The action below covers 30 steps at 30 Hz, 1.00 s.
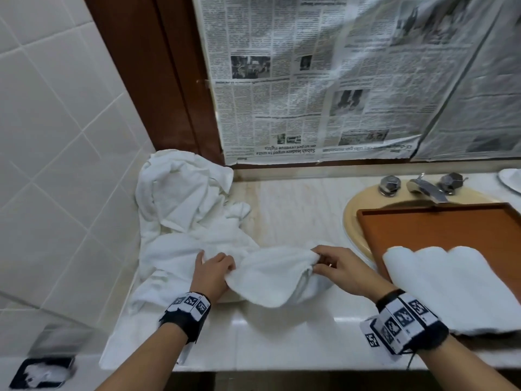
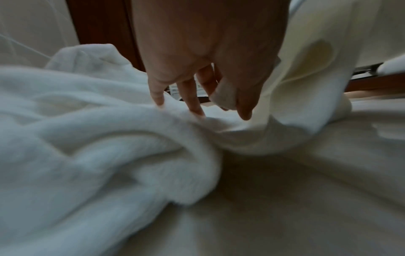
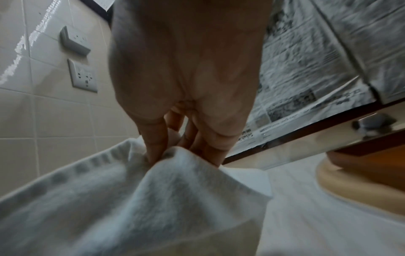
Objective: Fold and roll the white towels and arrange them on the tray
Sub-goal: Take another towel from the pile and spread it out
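Note:
A white towel (image 1: pixel 272 273) hangs slack between my two hands just above the marble counter (image 1: pixel 293 204). My left hand (image 1: pixel 215 268) pinches its left end; in the left wrist view the thumb and fingers (image 2: pixel 243 105) curl round a fold of the towel (image 2: pixel 230 131). My right hand (image 1: pixel 324 262) pinches the right corner, and the right wrist view shows the fingers (image 3: pixel 153 147) clamped on the towel's hem (image 3: pixel 175 173). A heap of unfolded white towels (image 1: pixel 180 204) lies at the counter's left end. Several rolled white towels (image 1: pixel 456 283) lie side by side on the brown tray (image 1: pixel 439 227).
The tray sits across a beige sink (image 1: pixel 352 221) with chrome taps (image 1: pixel 423 186). Newspaper (image 1: pixel 324 80) covers the mirror behind. A tiled wall (image 1: pixel 56 136) closes the left side, with sockets (image 3: pixel 84 77) on it. A white dish (image 1: pixel 511 179) is at the far right.

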Each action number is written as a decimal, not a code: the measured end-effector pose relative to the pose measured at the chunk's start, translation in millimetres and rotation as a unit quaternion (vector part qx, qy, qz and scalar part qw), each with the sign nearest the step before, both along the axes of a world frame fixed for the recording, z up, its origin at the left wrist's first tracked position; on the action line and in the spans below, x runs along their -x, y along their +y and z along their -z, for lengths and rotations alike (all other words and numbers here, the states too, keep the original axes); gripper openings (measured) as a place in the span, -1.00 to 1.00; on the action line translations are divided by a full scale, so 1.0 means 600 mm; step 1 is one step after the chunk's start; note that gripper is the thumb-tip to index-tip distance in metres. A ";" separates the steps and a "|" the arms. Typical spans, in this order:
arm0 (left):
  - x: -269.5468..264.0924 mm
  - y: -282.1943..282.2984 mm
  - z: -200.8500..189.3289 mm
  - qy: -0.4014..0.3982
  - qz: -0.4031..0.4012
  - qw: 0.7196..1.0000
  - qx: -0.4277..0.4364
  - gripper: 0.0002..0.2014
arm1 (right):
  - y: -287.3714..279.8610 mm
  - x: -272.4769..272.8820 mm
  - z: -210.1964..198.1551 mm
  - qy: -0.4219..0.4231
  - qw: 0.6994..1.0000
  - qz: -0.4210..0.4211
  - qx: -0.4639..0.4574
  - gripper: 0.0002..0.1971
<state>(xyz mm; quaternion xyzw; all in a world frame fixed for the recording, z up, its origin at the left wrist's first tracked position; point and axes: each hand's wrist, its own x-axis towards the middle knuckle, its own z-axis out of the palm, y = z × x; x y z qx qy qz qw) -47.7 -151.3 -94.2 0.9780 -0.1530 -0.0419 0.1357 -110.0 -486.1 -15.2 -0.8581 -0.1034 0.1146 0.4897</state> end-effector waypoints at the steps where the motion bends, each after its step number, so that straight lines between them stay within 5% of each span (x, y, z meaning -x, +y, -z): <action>1: 0.005 -0.014 -0.001 0.016 0.008 1.000 -0.006 -0.78 | -0.011 0.013 -0.005 -0.009 1.000 0.010 -0.001 -0.88; 12: 0.103 -0.118 0.025 0.082 0.065 0.992 -0.075 -0.88 | -0.057 0.100 0.009 -0.039 0.993 0.098 0.052 -0.76; 17: 0.158 -0.143 0.033 0.099 0.057 0.993 -0.017 -0.92 | -0.063 0.113 0.013 -0.042 0.991 0.125 0.036 -0.76; 23: 0.208 -0.150 0.042 0.111 0.069 0.991 0.010 -0.74 | -0.065 0.125 0.015 -0.048 0.992 0.113 0.034 -0.82; 27: 0.214 -0.115 0.028 0.045 0.024 0.996 0.072 -0.81 | -0.067 0.137 0.036 -0.015 0.995 0.092 0.043 -0.84; 30: 0.196 -0.082 0.019 -0.046 -0.024 0.999 0.016 -0.80 | -0.061 0.149 0.046 0.001 0.994 0.096 0.051 -0.78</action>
